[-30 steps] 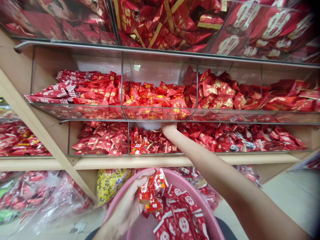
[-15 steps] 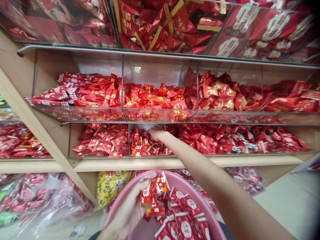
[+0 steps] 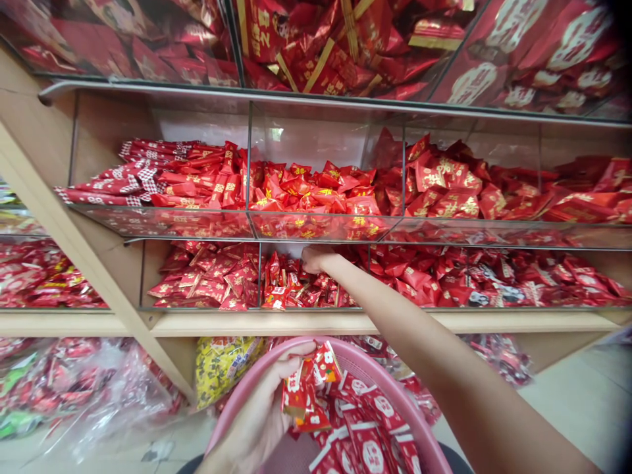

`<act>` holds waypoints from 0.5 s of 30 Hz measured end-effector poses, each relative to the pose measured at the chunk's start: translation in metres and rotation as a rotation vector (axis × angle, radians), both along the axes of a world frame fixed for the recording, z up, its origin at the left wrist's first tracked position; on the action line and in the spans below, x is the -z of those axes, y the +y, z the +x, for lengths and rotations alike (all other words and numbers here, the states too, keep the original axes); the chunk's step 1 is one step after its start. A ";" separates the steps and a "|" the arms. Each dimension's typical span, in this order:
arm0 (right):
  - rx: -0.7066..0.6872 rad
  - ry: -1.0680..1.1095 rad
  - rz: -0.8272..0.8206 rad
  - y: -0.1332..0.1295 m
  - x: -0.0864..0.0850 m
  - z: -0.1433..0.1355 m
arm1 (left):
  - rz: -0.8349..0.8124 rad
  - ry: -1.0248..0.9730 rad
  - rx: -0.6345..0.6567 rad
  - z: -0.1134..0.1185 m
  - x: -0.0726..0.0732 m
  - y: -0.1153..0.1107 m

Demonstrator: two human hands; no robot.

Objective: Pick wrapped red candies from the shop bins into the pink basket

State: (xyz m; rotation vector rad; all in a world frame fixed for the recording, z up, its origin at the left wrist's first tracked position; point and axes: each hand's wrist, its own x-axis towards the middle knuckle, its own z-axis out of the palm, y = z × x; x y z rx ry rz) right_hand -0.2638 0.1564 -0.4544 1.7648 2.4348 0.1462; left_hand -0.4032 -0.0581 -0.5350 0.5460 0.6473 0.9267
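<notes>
the left hand (image 3: 266, 411) is holding a small cluster of red flowered packets (image 3: 297, 390), gripping them over the left part of a pink basket (image 3: 427, 421). inside that basket, darker red packets with white ends (image 3: 371, 454) are lying in a loose pile, mostly toward the right. the right hand (image 3: 315, 259) is sitting in the lower shelf compartment, over shiny red wrapped sweets (image 3: 316, 289); its fingertips are hiding at the back (i cannot tell whether they are holding anything or how widely they are spreading). just left of it, a clear divider (image 3: 260, 274) is separating those sweets from matte red packets (image 3: 212, 276). the wooden shelf edge (image 3: 276, 322) is running below, and a yellow bag (image 3: 224, 368) is standing beneath it, beside the basket.
</notes>
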 end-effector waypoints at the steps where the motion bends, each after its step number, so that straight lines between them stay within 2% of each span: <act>1: -0.006 -0.003 0.006 0.000 0.000 0.000 | 0.004 0.004 -0.005 0.000 -0.001 0.000; 5: -0.015 -0.034 0.021 0.001 0.004 -0.003 | -0.009 -0.011 0.011 0.001 -0.003 0.000; 12: 0.084 -0.061 0.032 0.004 0.019 -0.016 | -0.027 -0.027 0.022 0.002 -0.002 0.001; 15: 0.085 -0.028 0.044 0.004 0.024 -0.019 | -0.024 -0.011 0.021 0.001 0.000 0.001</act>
